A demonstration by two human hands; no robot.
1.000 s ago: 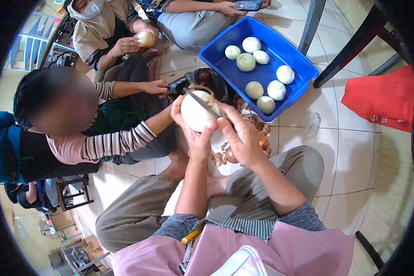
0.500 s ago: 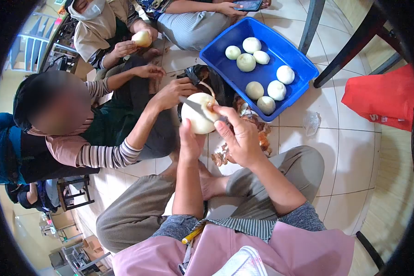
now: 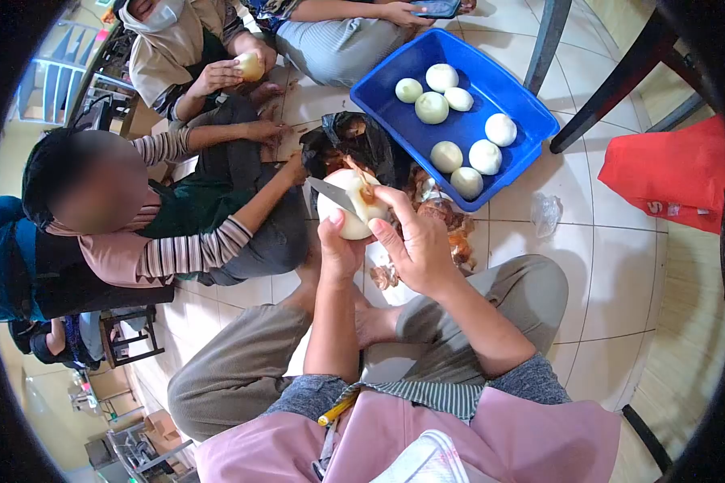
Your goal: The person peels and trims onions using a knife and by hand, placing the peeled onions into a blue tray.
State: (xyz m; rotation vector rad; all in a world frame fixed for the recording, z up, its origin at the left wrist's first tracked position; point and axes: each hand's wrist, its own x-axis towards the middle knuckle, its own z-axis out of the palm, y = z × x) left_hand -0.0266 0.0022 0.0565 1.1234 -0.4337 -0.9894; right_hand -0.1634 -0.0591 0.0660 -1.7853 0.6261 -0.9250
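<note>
A large pale onion [image 3: 348, 224] rests in my left hand [image 3: 342, 248], whose fingers wrap around its lower side. My right hand [image 3: 419, 245] grips a knife [image 3: 331, 193]; its blade lies across the top of the onion and the handle is hidden by the fingers. A strip of brown skin [image 3: 361, 167] sticks up from the onion near the blade. Just behind the onion is an open black plastic bag [image 3: 379, 153] with brown peels inside. More onion peels [image 3: 457, 233] lie on the floor beyond my right hand.
A blue tub [image 3: 495, 191] with several peeled onions stands at the upper right. A co-worker [image 3: 193, 241] sits at the left, reaching to the bag; another person holds an onion [image 3: 250, 67]. A red bag [image 3: 660, 173], table legs [image 3: 604, 88] and a clear plastic piece [image 3: 545, 215] are at the right.
The co-worker's hand has moved away from beside my onion to the black bag's edge, and the bag stands wider open. The onion has turned slightly in my left hand, under the knife.
</note>
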